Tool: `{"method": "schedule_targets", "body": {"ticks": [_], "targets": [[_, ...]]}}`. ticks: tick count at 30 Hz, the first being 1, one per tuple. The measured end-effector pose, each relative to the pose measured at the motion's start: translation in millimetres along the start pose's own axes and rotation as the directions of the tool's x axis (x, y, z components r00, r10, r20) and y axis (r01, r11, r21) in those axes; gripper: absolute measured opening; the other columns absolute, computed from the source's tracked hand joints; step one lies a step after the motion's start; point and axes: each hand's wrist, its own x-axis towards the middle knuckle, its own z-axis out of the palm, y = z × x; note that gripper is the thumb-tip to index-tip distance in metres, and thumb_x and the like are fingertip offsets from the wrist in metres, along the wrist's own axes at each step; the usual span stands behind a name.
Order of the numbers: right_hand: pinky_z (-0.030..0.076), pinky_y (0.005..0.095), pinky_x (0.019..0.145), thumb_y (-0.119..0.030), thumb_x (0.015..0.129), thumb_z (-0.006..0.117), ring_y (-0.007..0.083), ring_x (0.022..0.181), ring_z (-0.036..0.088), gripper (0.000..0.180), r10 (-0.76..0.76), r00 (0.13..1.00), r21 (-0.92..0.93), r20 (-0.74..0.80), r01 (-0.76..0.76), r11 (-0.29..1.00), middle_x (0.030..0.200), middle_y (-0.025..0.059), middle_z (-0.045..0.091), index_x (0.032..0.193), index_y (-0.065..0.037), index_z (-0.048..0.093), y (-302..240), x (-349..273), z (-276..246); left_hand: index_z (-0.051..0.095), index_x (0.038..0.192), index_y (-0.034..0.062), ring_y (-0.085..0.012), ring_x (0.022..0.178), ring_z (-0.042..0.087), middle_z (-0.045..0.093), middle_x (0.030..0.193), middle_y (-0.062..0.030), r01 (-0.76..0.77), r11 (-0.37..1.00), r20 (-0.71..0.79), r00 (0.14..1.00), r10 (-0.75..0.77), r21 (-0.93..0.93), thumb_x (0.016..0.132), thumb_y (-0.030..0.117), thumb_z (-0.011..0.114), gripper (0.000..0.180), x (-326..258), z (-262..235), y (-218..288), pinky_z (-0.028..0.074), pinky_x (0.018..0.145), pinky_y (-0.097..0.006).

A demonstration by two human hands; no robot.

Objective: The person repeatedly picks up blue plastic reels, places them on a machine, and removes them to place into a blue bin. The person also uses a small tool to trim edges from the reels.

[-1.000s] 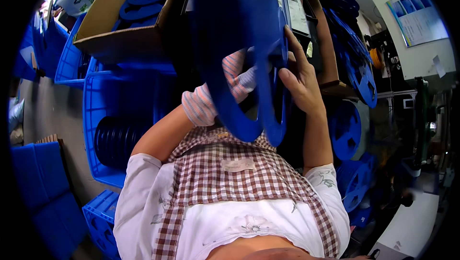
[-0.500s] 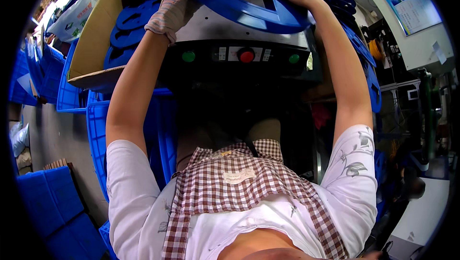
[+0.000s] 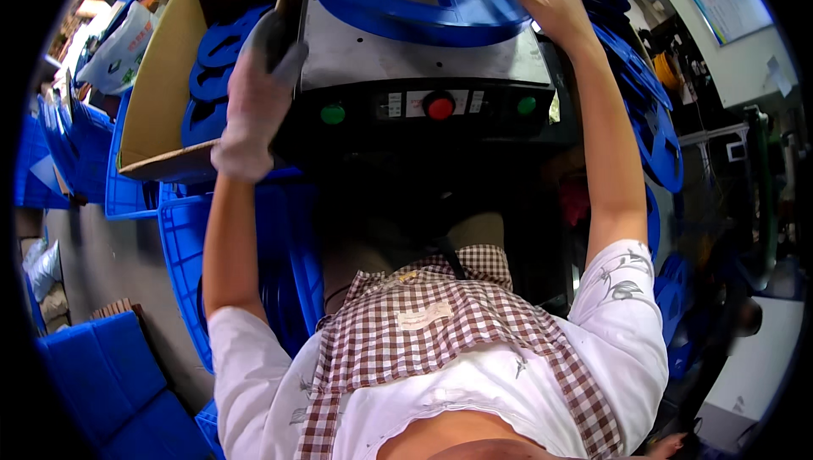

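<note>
A blue plastic reel (image 3: pixel 373 7) lies flat on the metal top of a machine (image 3: pixel 339 58), its far part cut off by the upper edge of the view. My right hand (image 3: pixel 552 2), bare, is at the reel's right rim with thumb and fingers spread; whether a fingertip touches it I cannot tell. Off to the left of the reel, my left hand (image 3: pixel 254 96) wears a pale glove with dark fingertips. It is blurred, with thumb apart from the fingers and nothing in it, beside a cardboard box (image 3: pixel 157 113) that holds several blue reel flanges (image 3: pixel 210 79).
On the machine's front panel are a red button (image 3: pixel 439 106) and green buttons (image 3: pixel 333 113). Blue reel parts (image 3: pixel 656 142) stack up at the right. A blue crate (image 3: pixel 182 248) stands below the cardboard box, and blue bins (image 3: pixel 102 367) are at lower left.
My left hand has let go of the reel and moved left and down toward the box. The reel has shifted left and now rests on the machine top. My right hand's grip has loosened.
</note>
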Motion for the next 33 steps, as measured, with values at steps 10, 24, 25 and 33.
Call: {"method": "schedule_targets", "body": {"ticks": [10,24,25,33], "targets": [[0.04,0.0401,0.103,-0.022,0.07,0.08,0.0307,0.123,0.045,0.087,0.398,0.917,-0.019,-0.012,-0.398,0.917,0.13,0.0143,0.048,0.144,-0.021,0.034,65.6,-141.9,32.9,0.043,0.133,0.0029,-0.0317,0.111,0.055,0.057,0.122,-0.0206,-0.122,0.832,0.178,0.984,0.029,0.54,0.078,0.016,0.074,0.065,-23.8,54.1,-31.2,0.045,0.095,-0.041],[0.052,0.0289,0.074,-0.027,0.083,0.066,0.019,0.081,0.068,0.021,0.656,0.749,0.135,-0.091,-0.644,0.753,0.088,0.0067,0.071,0.094,-0.01,0.072,71.7,-265.8,-52.4,0.051,0.127,-0.0015,-0.0279,0.111,0.056,0.059,0.12,-0.0176,0.044,0.92,0.054,0.996,-0.071,0.389,0.089,0.013,0.061,0.042,-69.2,35.0,-87.5,0.043,0.098,-0.036],[0.052,0.0292,0.075,-0.027,0.082,0.066,0.0209,0.082,0.068,0.02,0.784,0.61,0.194,-0.112,-0.76,0.62,0.089,0.006,0.071,0.093,-0.012,0.072,87.6,-285.6,-68.8,0.051,0.128,0.0,-0.0285,0.111,0.056,0.059,0.121,-0.0175,0.064,0.928,0.041,0.996,-0.085,0.367,0.09,0.014,0.06,0.041,-72.1,30.2,-86.2,0.043,0.098,-0.036],[0.04,0.052,0.098,-0.045,0.075,0.072,0.0452,0.119,0.047,0.08,0.878,0.138,-0.468,-0.458,-0.878,-0.106,0.13,0.0266,0.048,0.14,-0.014,0.039,227.1,-402.1,-166.8,0.052,0.13,0.0045,-0.0223,0.104,0.058,0.059,0.121,-0.0129,0.042,0.986,-0.009,0.999,-0.041,0.162,0.094,0.012,0.055,0.036,-43.1,38.6,-36.7,0.047,0.088,-0.033]]}}
